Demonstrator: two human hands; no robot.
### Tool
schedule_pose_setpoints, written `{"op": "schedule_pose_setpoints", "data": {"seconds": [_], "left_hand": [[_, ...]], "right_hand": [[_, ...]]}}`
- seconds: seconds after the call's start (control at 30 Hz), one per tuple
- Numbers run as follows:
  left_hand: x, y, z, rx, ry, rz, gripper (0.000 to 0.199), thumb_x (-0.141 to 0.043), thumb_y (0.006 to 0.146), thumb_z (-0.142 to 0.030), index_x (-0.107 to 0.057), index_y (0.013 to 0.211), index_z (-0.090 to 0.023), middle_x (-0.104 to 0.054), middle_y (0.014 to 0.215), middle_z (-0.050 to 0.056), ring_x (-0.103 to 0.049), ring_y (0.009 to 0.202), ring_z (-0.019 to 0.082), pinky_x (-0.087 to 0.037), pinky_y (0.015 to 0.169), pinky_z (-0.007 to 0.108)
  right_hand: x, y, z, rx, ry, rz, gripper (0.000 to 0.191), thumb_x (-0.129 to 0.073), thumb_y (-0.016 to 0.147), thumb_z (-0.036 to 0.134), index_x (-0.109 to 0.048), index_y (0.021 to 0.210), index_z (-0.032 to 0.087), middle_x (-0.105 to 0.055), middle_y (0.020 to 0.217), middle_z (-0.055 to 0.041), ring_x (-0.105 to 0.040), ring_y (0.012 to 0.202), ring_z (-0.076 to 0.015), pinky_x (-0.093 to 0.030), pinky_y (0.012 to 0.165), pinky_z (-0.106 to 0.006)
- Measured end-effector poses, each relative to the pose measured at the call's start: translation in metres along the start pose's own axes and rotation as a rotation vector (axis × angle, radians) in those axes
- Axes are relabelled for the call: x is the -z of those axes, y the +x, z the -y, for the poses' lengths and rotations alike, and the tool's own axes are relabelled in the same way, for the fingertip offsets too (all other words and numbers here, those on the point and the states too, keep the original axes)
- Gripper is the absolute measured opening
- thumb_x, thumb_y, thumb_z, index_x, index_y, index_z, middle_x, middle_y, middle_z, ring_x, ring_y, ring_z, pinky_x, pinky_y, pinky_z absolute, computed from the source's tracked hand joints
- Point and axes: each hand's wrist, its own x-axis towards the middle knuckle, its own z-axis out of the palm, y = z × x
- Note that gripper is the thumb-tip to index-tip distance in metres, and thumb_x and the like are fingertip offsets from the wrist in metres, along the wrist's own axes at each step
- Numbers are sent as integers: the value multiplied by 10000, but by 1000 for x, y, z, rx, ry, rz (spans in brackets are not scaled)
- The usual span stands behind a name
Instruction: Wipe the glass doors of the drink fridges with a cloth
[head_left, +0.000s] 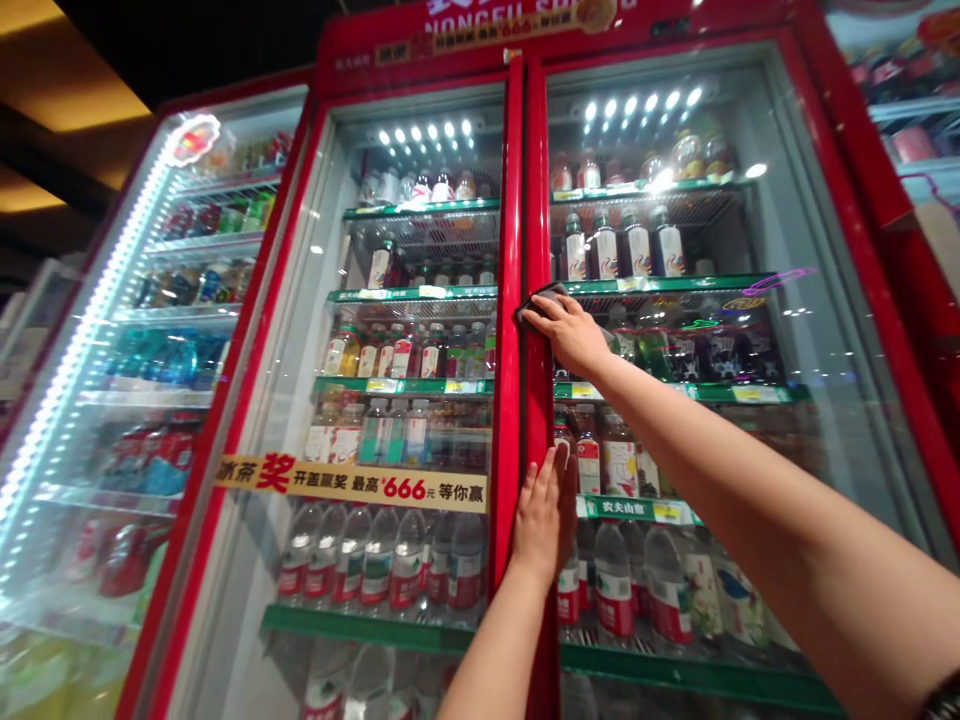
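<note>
While thick with bottles (377,552), fridge (535,400) beneath open left hand (541,520), dark cloth (555,288) in right hand (576,335)

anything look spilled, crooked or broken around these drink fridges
Nothing looks spilled or damaged near the right hand and its dark cloth. Only the thin, glowing purple, orange and green squiggles across the red-framed glass door at right look odd: they seem to float there, probably reflected lights.

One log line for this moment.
left hand: against red door frame | right hand: holding dark cloth to same frame, higher | bottles: behind glass
</note>
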Motion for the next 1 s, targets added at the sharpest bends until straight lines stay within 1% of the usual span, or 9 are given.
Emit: {"op": "schedule_pose_setpoints", "data": {"seconds": [0.07, 0.2, 0.33, 0.5, 0.57, 0.7, 0.77, 0.83, 1.0], "left_hand": [[2, 1, -1, 10, 5, -31, 665, -469, 923, -159, -314, 1568, -121, -197, 1677, 78, -173, 1554, 216, -197, 1292, 415], [5, 2, -2, 32, -17, -69, 683, -499, 953, -237, -267, 1584, -112, -207, 1668, 84, -154, 1558, 217, -94, 1305, 415], [5, 3, -2, 39, -56, -64, 749, -527, 964, -316, -193, 1602, -111, -214, 1664, 97, -140, 1559, 213, -81, 1305, 407], [5, 3, -1, 48, -60, -39, 752, -509, 973, -372, -183, 1606, -127, -284, 1643, 94, -179, 1553, 204, -54, 1305, 406], [5, 3, 0, 48, -60, -38, 757, -508, 972, -377, -182, 1606, -122, -303, 1637, 96, -183, 1553, 201, -51, 1304, 400], [5, 3, -1, 44, -70, -45, 781, -517, 964, -403, -182, 1603, -103, -293, 1644, 97, -155, 1559, 197, -44, 1302, 387], [5, 4, -1, 38, -70, -50, 785, -516, 960, -418, -192, 1600, -101, -281, 1649, 93, -147, 1561, 202, -32, 1301, 392], [4, 4, -1, 31, -66, -46, 787, -516, 957, -427, -197, 1600, -103, -279, 1651, 96, -152, 1561, 205, -28, 1300, 401], [4, 2, -1, 35, -64, 0, 831, -542, 939, -428, -159, 1610, -123, -272, 1651, 115, -181, 1557, 215, -96, 1298, 422]], "right_hand": [[-6, -15, 7, 56, 0, -4, 574, -412, 964, 129, -476, 1505, 310, -400, 1612, -21, -377, 1412, -320, -436, 1078, -511], [-16, -89, 23, 233, -3, 66, 628, -481, 940, 150, -432, 1525, 374, -370, 1627, 35, -298, 1481, -340, -409, 1089, -508], [-13, -128, 9, 422, 20, 135, 641, -516, 949, 213, -376, 1548, 395, -338, 1636, 72, -265, 1518, -295, -364, 1140, -463], [-10, -97, -5, 30, -55, 30, 523, -433, 1006, 267, -437, 1528, 295, -348, 1635, -12, -251, 1525, -338, -251, 1195, -585], [-13, -97, 6, -2, -44, 29, 517, -431, 1005, 266, -451, 1521, 275, -358, 1629, -25, -235, 1528, -355, -221, 1199, -621], [-17, -142, 20, 312, 58, 106, 510, -477, 987, 291, -487, 1497, 278, -389, 1614, 5, -242, 1532, -309, -216, 1232, -553], [-17, -162, 11, 514, 108, 147, 486, -509, 974, 325, -532, 1458, 291, -415, 1599, 25, -263, 1527, -277, -205, 1247, -519], [-14, -163, -4, 591, 119, 155, 482, -526, 967, 339, -540, 1448, 310, -443, 1582, 34, -279, 1522, -258, -210, 1248, -501], [-11, -125, -13, 135, 5, 30, 528, -497, 982, 297, -469, 1509, 281, -424, 1596, -29, -242, 1532, -312, -254, 1214, -548]]}}
